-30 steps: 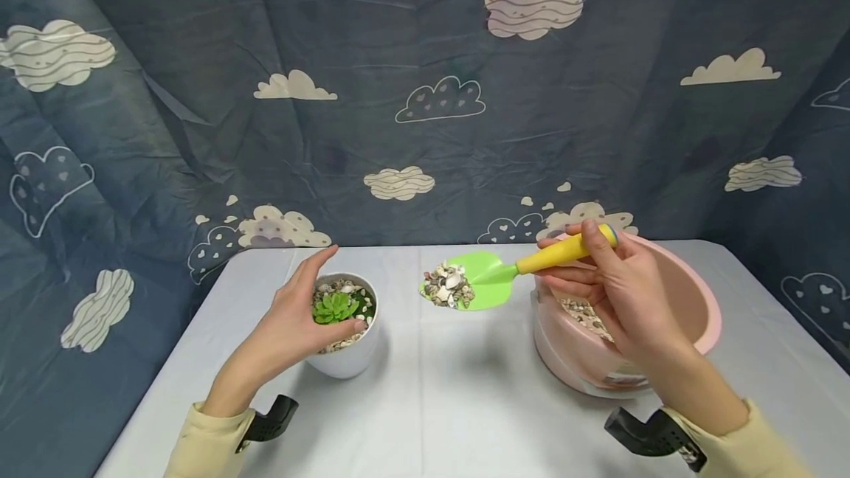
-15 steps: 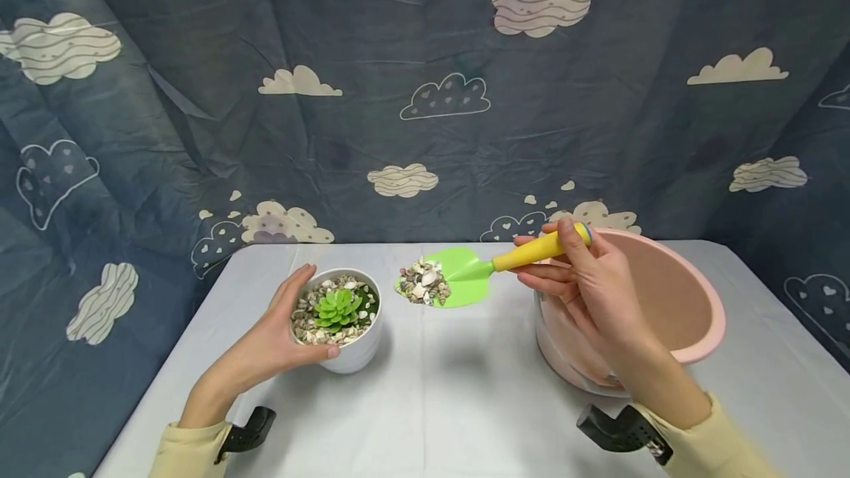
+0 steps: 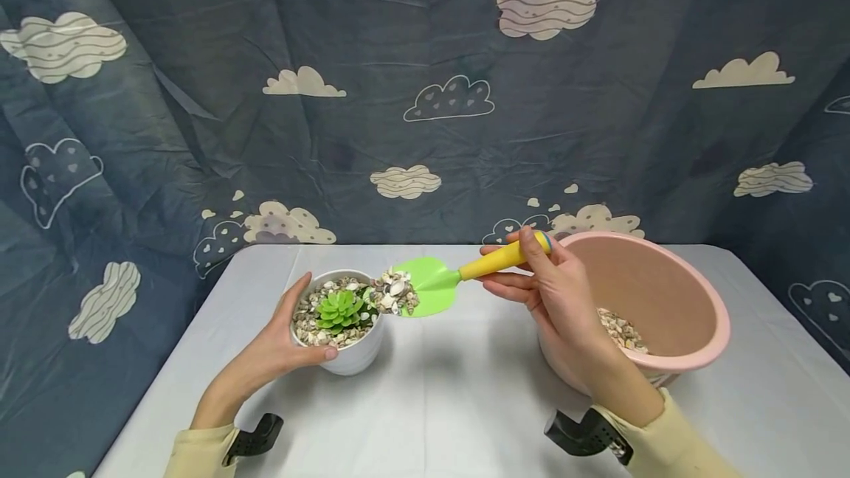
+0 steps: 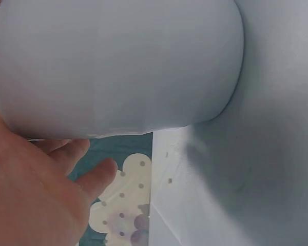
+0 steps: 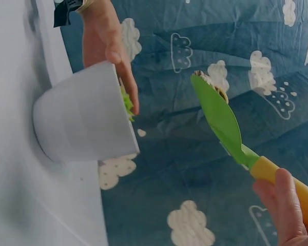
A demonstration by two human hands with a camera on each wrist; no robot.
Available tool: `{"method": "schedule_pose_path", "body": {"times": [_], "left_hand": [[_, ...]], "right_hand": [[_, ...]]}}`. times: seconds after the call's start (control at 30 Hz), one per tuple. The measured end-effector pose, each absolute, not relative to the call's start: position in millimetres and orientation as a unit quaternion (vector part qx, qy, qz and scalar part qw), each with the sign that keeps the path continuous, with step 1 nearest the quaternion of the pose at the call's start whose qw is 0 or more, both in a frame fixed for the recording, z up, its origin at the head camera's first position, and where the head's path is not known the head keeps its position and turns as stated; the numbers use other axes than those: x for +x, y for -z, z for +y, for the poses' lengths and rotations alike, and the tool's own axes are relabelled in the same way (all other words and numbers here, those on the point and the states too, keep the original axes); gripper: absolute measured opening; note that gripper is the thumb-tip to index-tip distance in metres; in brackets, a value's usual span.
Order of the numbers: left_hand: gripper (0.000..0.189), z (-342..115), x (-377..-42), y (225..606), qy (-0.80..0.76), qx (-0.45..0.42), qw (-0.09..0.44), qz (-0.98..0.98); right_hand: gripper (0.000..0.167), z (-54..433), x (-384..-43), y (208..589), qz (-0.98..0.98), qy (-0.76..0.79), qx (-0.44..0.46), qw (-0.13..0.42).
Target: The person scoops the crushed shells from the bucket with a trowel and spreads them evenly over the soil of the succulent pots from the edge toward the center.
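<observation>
My left hand [image 3: 265, 352] holds a white flowerpot [image 3: 358, 356] at its left side, thumb at the near rim and fingers on the far side. Inside the pot, a green succulent [image 3: 339, 310] stands among small shells and pebbles. My right hand [image 3: 564, 308] grips the yellow handle of a garden trowel [image 3: 432, 290] with a green blade. A heap of small shells [image 3: 393, 293] lies on the blade tip, which overlaps the pot's right rim in the head view. In the right wrist view, the trowel [image 5: 220, 120] is raised above the level of the pot mouth.
On the right stands a large pink tub [image 3: 671, 271], its near left part hidden by my right hand, with more shells [image 3: 620, 330] at its bottom. A white cloth [image 3: 465, 404] covers the table. Behind hangs a dark blue curtain [image 3: 358, 131] with cloud prints.
My right hand has carried the loaded trowel leftward, from near the tub to the pot's rim. My left hand has settled lower around the pot's side.
</observation>
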State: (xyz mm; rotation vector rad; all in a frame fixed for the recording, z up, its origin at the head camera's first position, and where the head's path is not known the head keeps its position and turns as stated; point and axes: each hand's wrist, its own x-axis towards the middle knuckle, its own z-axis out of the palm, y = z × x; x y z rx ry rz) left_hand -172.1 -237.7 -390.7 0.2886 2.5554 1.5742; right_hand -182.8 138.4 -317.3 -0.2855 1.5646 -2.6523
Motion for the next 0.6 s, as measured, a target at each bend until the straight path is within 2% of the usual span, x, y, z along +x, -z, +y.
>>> {"method": "schedule_pose_path", "body": {"times": [0.2,0.6], "left_hand": [[0.115,-240.1,-170.6,393.3,-0.554,0.089,0.083,0.823],[0.112,-241.4,-171.3,396.3,-0.557,0.097,0.075,0.821]], "right_hand": [[0.040,129.5,-187.6,327.0,0.486,0.870,-0.080,0.018],[0.044,112.5,-201.5,337.6,0.485,0.873,-0.045,0.005]]}}
